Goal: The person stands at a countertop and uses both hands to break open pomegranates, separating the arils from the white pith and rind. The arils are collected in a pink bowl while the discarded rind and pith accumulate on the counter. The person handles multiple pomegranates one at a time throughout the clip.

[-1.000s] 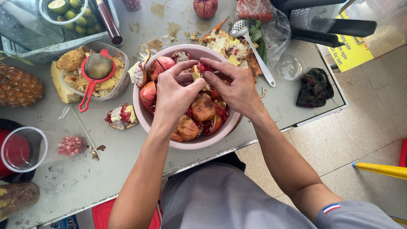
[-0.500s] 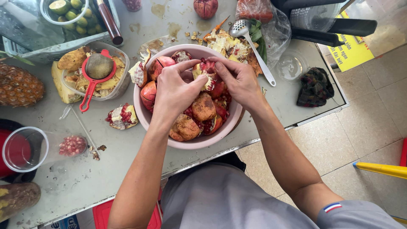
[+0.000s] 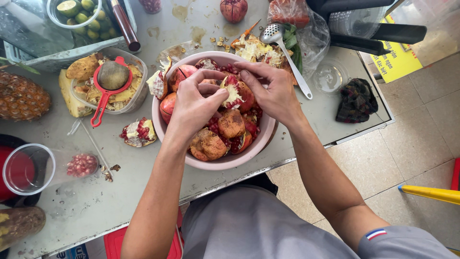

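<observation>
A person stands at a grey metal table (image 3: 143,192) and works over a big round pink plastic bowl (image 3: 225,162) that sits near the table's front edge. The bowl is full of broken red and brown pomegranate pieces (image 3: 231,123). Both hands are over the bowl, close together. The left hand (image 3: 194,103) and the right hand (image 3: 273,91) both grip one broken pomegranate chunk with white pith and red seeds (image 3: 235,92). The left fingers are curled tight on its left side, with the thumb pressed on the white part. The right fingers are bent over its top and right side. The chunk is up over the other pieces, near the middle of the bowl.

Just left of the bowl lies a small piece of pomegranate with red seeds showing (image 3: 138,132). Further left, a clear plastic cup (image 3: 33,168) lies on its side with some red seeds inside. Behind that sits a clear square tub of fruit peels (image 3: 122,98) with a red plastic squeezer (image 3: 106,91) on top. A spiky brown pineapple (image 3: 21,98) lies at the far left. A shiny metal spoon (image 3: 282,50) rests behind the bowl on a pile of peel scraps. A dark crumpled cloth (image 3: 357,100) sits at the right end of the table.
</observation>
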